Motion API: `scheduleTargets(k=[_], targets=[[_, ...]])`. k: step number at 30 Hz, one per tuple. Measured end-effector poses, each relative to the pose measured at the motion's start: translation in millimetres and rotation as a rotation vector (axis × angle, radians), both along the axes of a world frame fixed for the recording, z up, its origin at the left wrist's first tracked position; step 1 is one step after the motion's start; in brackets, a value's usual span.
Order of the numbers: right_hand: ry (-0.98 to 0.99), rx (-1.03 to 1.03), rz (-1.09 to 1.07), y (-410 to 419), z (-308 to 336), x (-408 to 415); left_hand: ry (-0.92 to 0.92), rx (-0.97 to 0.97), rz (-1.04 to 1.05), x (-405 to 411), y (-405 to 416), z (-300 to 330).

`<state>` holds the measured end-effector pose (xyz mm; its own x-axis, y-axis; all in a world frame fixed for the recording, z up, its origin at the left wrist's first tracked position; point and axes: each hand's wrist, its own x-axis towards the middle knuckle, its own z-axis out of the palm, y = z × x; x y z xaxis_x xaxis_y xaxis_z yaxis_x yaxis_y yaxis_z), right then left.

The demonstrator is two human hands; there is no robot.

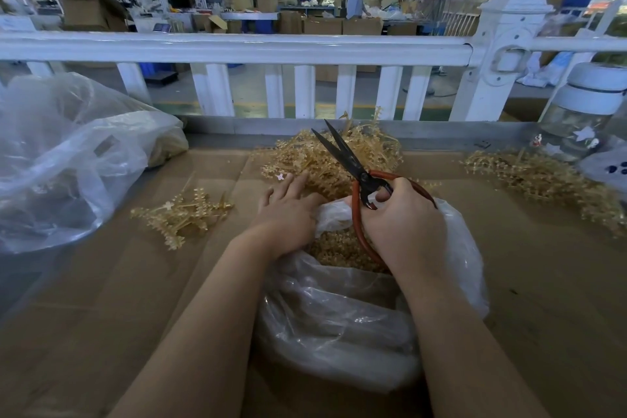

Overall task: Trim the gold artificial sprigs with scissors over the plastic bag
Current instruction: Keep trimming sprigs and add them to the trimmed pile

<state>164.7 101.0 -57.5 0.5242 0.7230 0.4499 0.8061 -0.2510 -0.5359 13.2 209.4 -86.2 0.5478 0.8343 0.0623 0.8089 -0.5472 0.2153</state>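
Right hand (403, 217) grasping red-handled scissors (353, 166), blades parted, left hand (288, 210) fingers extended, touching gold sprigs (325, 159), above plastic bag (339, 316)

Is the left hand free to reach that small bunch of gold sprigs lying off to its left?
Probably yes. The left hand holds no tool, its fingers resting at the central sprig heap, and only bare cardboard lies between it and the small bunch. The scissors are in the right hand.

Right hand (403, 224) is gripping scissors (353, 166); left hand (288, 210) is reaching forward, fingers extended, palm down.
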Motion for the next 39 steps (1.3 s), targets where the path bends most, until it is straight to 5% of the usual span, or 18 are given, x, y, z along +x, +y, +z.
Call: scheduleTargets(k=[5,14,22,26,29,39], targets=[[0.004,-0.009,0.007,0.0,0.2,0.4,-0.026,-0.063,0.029,1.2,-1.5,17.1],[0.006,-0.079,0.015,-0.4,1.9,1.0,0.213,-0.147,-0.097,9.1,7.7,46.0],[0.021,-0.082,0.0,1.7,-1.5,1.9,-0.209,-0.11,0.063,15.1,10.8,40.9],[0.028,-0.078,0.007,2.7,-3.4,3.3,-0.053,0.018,0.191,31.9,11.7,36.9],[0.033,-0.084,0.001,2.6,-3.2,3.5,-0.143,0.111,0.294,35.9,9.4,35.8],[0.018,-0.07,-0.007,3.6,-3.8,1.6,-0.161,0.043,0.328,27.6,8.8,34.2]])
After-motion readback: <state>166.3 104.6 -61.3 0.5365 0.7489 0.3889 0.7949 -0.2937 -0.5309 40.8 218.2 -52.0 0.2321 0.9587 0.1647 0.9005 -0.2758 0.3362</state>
